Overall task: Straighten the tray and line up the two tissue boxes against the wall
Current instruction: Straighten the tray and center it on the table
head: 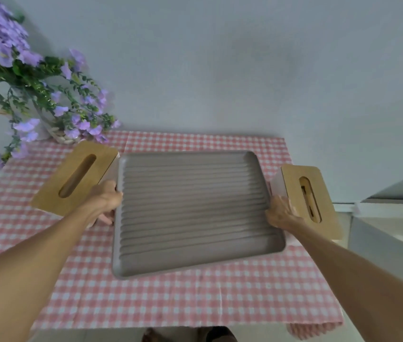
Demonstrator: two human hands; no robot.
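A grey ribbed tray [190, 264] lies in the middle of the table, turned slightly askew so its near edge slopes up to the right. My left hand [105, 202] grips its left rim and my right hand [282, 213] grips its right rim. A tissue box with a wooden slotted lid [77, 176] stands just left of the tray, angled, touching my left hand's side. A second tissue box with a wooden lid [310, 198] stands right of the tray, near the table's right edge, behind my right hand.
A pink-and-white checked cloth [171, 304] covers the table, which backs onto a pale wall [220, 70]. A basket of purple flowers [47, 95] stands at the back left corner. A grey counter [392, 218] lies to the right.
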